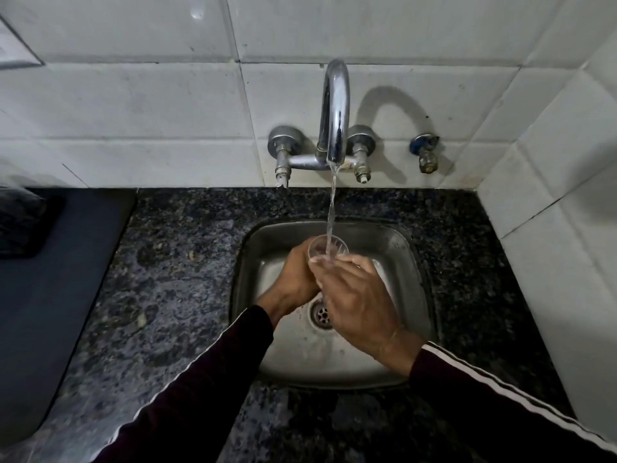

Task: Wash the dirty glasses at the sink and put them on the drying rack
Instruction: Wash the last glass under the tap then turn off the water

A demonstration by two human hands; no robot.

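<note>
A clear glass [325, 246] is held over the steel sink [394, 248], its open rim up under the running stream from the chrome tap [335, 108]. My left hand [293, 275] grips the glass from the left side. My right hand [357, 295] wraps around it from the right, fingers over the rim's near edge. Most of the glass body is hidden behind both hands. Water falls into the glass mouth.
The sink drain [322, 315] shows below my hands. Dark speckled granite counter [173, 279] surrounds the sink. A dark grey mat [50, 295] lies at the left with a dark object [20, 218] on it. White tiled walls stand behind and at right, with a small blue valve [425, 152].
</note>
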